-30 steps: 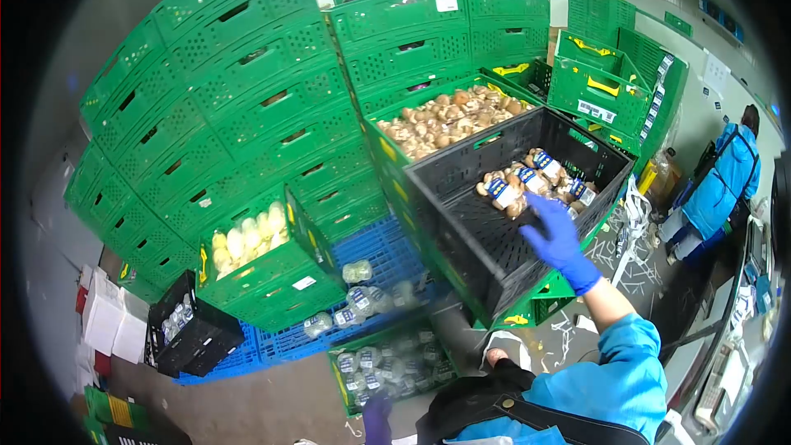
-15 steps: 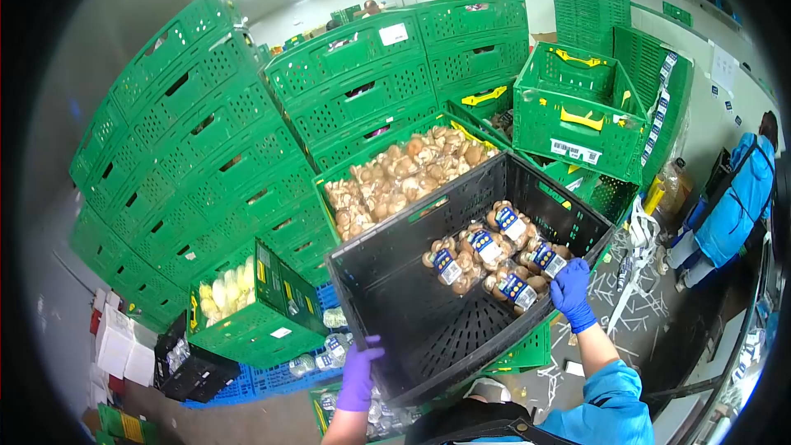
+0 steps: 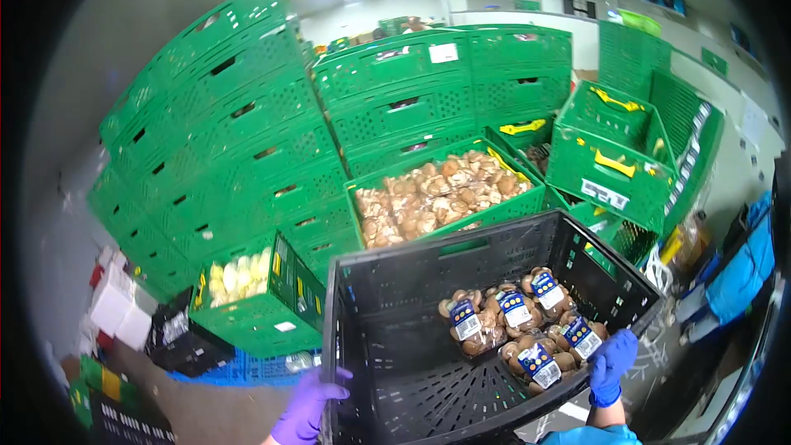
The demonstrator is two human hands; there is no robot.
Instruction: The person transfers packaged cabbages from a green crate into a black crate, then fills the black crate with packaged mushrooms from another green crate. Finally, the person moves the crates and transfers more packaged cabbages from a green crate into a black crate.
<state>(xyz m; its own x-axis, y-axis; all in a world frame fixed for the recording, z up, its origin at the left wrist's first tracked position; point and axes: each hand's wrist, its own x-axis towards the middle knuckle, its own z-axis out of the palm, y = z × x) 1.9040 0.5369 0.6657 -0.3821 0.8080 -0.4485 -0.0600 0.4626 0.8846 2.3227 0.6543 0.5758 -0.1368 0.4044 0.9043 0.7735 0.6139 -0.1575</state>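
A black plastic crate (image 3: 412,379) is held in front of me, tilted, its perforated floor facing me. Several labelled packs of brown mushrooms (image 3: 519,325) lie bunched in its right half. My left hand (image 3: 306,405), in a purple glove, grips the crate's left side, its fingertips at the edge. At the front right corner my right hand (image 3: 611,367), in a blue glove, is closed around the rim. Just beyond the crate stands a green crate (image 3: 535,198) filled with packs of mushrooms (image 3: 441,198).
Tall stacks of green crates (image 3: 247,144) rise at the left and back. A green crate of pale vegetables (image 3: 284,325) stands on a blue pallet (image 3: 243,369). Another green crate (image 3: 614,156) sits at the right. A person in blue (image 3: 741,268) is at the far right.
The black crate has swung to a squarer, more upright tilt, and both hands have moved with it, still holding. My view has turned, so the surroundings appear shifted right and slightly down.
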